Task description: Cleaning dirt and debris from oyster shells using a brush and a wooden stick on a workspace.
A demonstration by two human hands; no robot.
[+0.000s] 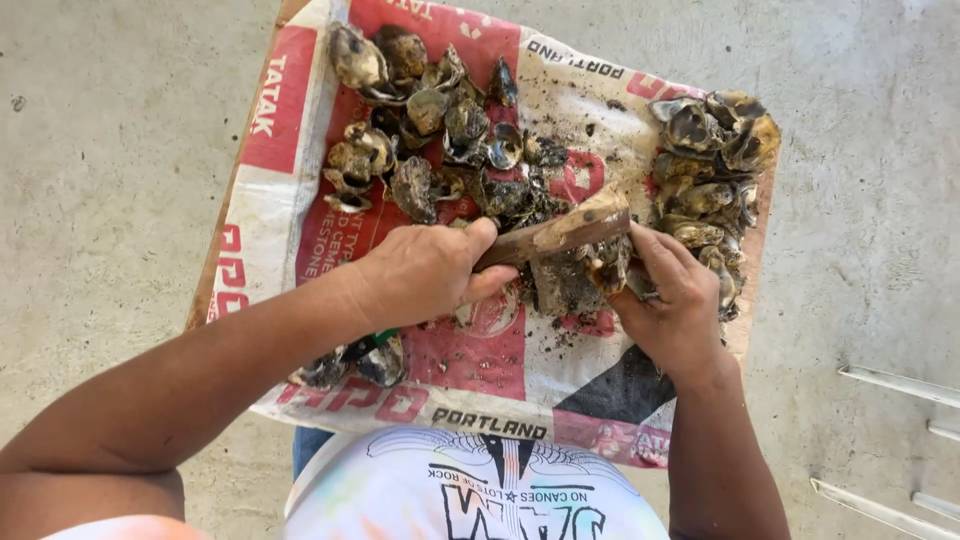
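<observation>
Nearest, a white printed shirt sits below a red-and-white sack spread on concrete. On it, the left hand is closed around a wooden-handled tool, while the right hand curls its fingers onto a muddy oyster clump at the centre. 2 shell piles lie far left and far right.
</observation>
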